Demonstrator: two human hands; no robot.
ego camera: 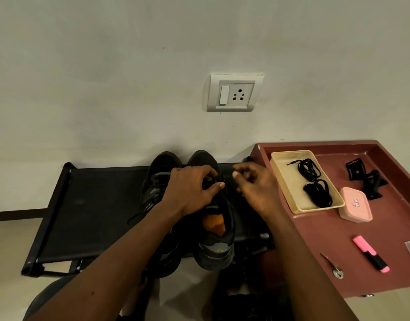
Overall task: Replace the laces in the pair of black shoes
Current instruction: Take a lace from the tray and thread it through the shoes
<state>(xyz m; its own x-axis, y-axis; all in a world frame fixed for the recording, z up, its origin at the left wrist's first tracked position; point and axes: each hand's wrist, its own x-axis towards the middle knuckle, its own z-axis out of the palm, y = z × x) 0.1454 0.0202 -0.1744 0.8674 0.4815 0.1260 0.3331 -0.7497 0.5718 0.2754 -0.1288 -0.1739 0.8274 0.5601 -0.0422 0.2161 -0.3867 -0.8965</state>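
1. Black left shoe point(156, 181) sits on the black counter point(95, 205), just left of the left hand's fingers point(208, 176), laced, one end trailing.
2. Left hand point(190, 191) is over the right shoe point(216, 246), thumb and curled fingers pinching what looks like its old lace point(214, 181) at the upper eyelets.
3. Right hand point(257, 188) is just right of that shoe, fingers loosely curled and blurred; cannot tell if they hold a lace end.
4. New laces point(307, 169) lie in two bundles in the cream tray point(284, 184) on the maroon counter point(315, 262), right of the right fingers, untouched.
5. Step, as judged: unlacing the right shoe, early in the task. Next: pull the lace out eyelet by eyelet, keeping the shoe steady.
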